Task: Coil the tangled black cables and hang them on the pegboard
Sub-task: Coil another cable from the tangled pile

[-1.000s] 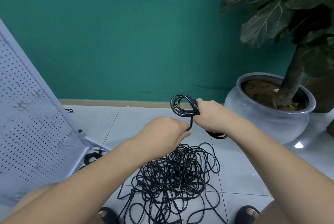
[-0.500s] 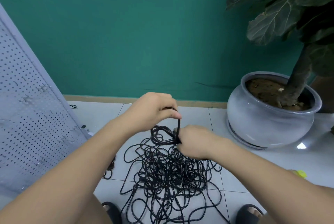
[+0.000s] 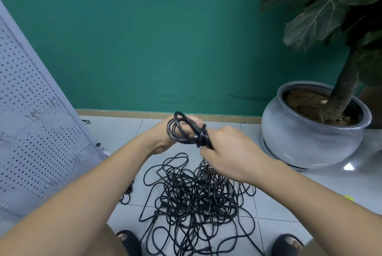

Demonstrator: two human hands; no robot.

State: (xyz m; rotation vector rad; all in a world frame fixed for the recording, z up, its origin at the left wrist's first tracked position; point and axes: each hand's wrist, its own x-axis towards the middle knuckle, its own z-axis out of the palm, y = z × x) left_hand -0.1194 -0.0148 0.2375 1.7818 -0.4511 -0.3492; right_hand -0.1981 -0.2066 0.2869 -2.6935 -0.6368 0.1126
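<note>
Small coil (image 3: 202, 137) of black cable is held up between both hands, above the floor (image 3: 268, 231). Left hand (image 3: 162, 137) sits inside the loops, fingers curled on them. Right hand (image 3: 231, 152) fingers are closed around the coil's bunched end. Big tangle (image 3: 196, 198) of cables lies on the floor tiles below the hands. Pegboard (image 3: 35, 131) leans at left, well apart from the coil. Grey plant pot (image 3: 306, 144) at right.
</note>
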